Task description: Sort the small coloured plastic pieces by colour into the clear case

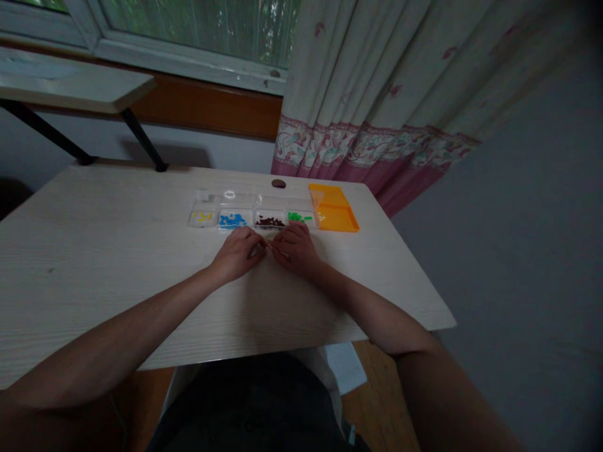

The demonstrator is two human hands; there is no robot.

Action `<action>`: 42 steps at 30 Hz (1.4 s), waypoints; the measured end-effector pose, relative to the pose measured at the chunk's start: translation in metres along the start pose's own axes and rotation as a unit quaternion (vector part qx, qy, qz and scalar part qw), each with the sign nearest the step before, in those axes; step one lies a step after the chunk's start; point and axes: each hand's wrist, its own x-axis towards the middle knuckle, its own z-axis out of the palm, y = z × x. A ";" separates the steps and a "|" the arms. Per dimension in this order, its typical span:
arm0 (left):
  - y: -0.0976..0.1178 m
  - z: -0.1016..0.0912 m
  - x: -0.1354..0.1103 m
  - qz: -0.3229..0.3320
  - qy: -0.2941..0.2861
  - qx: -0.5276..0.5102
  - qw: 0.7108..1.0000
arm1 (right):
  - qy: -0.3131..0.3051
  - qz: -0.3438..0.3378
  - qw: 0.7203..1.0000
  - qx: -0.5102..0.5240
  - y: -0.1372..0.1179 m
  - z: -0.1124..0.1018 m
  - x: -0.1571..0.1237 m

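One tiny tan piece (269,244): left hand (239,252) and right hand (298,251) are pinching it, apparently mid-work; loose colour-sorted bits (232,220) are lying beyond the grip, boxed.

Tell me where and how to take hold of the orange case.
Best pinch the orange case by its right edge, fingers coming from the right: that long side looks free, while its left side meets the clear compartment box.
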 end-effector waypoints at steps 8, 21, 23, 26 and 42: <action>0.002 0.000 0.001 0.004 -0.011 0.029 1.000 | -0.029 0.059 0.997 0.026 0.006 0.009 -0.001; -0.010 0.000 0.007 -0.020 0.012 -0.113 0.993 | -0.035 0.078 0.996 0.038 0.009 0.009 -0.001; -0.011 0.000 0.008 -0.028 0.021 -0.141 0.989 | -0.034 0.070 0.996 0.036 0.008 0.009 -0.001; -0.011 0.000 0.008 -0.032 0.034 -0.162 0.986 | -0.033 0.060 0.997 0.024 0.008 0.008 -0.001; -0.008 -0.002 0.007 -0.046 0.043 -0.221 0.973 | -0.008 0.055 0.998 -0.009 -0.005 0.008 0.000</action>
